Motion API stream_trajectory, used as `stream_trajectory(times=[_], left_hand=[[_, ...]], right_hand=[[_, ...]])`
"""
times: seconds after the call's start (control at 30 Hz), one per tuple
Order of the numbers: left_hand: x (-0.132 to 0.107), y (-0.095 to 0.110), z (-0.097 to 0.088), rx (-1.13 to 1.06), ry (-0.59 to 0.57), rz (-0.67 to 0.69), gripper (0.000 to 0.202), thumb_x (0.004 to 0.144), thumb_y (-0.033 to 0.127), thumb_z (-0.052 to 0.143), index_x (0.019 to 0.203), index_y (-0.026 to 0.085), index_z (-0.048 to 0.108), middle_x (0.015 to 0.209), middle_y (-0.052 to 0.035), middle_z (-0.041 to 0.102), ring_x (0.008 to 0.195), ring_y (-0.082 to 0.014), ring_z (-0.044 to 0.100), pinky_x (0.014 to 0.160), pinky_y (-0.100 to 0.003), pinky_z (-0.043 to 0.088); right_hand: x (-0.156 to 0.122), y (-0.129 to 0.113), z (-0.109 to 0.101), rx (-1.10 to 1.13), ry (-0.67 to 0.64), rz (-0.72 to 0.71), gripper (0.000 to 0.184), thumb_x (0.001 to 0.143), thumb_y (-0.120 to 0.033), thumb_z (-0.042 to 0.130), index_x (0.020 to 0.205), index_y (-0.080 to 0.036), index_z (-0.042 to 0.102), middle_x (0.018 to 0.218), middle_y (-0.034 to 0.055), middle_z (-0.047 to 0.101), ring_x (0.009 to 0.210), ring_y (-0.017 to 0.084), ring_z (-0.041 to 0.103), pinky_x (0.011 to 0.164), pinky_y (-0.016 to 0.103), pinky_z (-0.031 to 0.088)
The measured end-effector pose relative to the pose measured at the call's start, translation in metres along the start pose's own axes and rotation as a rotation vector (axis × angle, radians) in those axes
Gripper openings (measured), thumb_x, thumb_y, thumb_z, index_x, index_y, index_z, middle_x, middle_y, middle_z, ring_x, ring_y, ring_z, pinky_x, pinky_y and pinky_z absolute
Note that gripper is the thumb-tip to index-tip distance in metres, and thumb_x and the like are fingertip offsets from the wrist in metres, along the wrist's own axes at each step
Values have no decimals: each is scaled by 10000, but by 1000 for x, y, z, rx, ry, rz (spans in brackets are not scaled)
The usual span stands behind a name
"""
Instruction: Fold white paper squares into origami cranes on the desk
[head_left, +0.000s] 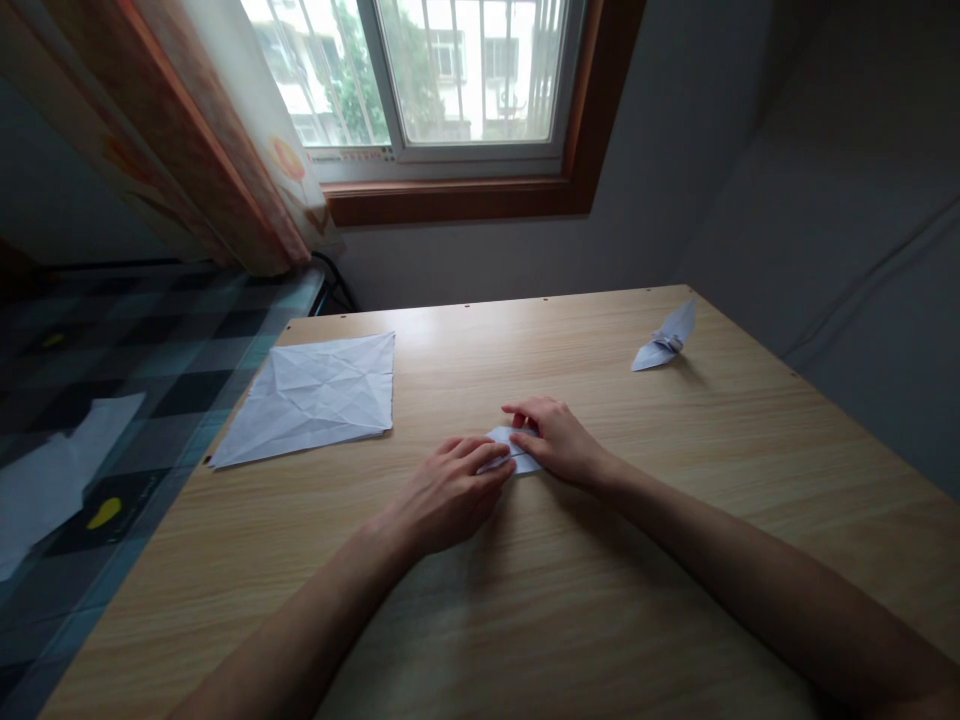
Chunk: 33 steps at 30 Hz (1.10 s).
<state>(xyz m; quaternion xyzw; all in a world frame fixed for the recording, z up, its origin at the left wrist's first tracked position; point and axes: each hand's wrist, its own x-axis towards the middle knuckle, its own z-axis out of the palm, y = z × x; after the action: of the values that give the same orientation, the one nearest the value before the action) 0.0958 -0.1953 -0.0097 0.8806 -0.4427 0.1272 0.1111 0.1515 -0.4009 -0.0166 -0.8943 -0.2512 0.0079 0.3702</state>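
Observation:
A small piece of folded white paper (527, 465) lies on the wooden table (360, 590) in front of me, partly hidden under my fingers. My left hand (459, 492) holds its left side, with fingers pressed together on the paper. From the right, my right hand (561, 438) grips the same paper, its fingers curled over the far edge and its thumb on top. The hands almost meet at the paper's middle.
A creased sheet of white paper (330, 388) lies flat at the table's left. Far right stands a folded paper figure (666, 340) with pointed ends. Left of the table, more white paper (52, 480) rests on a checked cloth (187, 350). A window and curtain are behind.

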Motion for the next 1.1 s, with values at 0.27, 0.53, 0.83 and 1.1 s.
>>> stream_trajectory(times=[0.27, 0.53, 0.83, 1.1], left_hand=[[1, 4, -4, 65, 0, -33, 274, 902, 211, 506, 1154, 238, 612, 1164, -72, 633, 1078, -241, 548, 898, -392, 422], [3, 11, -8, 198, -10, 7, 254, 922, 224, 509, 1155, 176, 598, 1128, -85, 656, 930, -216, 542, 788, -364, 389], [2, 13, -4, 291, 39, 10, 239, 921, 203, 506, 1133, 163, 607, 1123, -86, 649, 983, -239, 549, 835, -387, 389], [2, 11, -5, 200, -57, -52, 321, 925, 236, 484, 1225, 159, 570, 1285, -137, 596, 1167, -262, 539, 982, -410, 374]], right_hand=[[-4, -4, -5, 39, 25, 12, 168, 792, -62, 668, 882, -184, 741, 794, 21, 681, 731, 155, 581, 698, 285, 429], [-21, 5, 2, -352, 162, -384, 120, 875, -158, 656, 884, -229, 752, 820, 39, 660, 841, 197, 531, 791, 341, 339], [-25, 6, 2, -554, 178, -541, 125, 914, -178, 600, 911, -206, 722, 841, 49, 654, 802, 202, 486, 744, 334, 337], [-26, 5, 2, -505, 109, -568, 141, 939, -142, 556, 929, -167, 694, 904, 63, 690, 832, 191, 557, 777, 312, 399]])
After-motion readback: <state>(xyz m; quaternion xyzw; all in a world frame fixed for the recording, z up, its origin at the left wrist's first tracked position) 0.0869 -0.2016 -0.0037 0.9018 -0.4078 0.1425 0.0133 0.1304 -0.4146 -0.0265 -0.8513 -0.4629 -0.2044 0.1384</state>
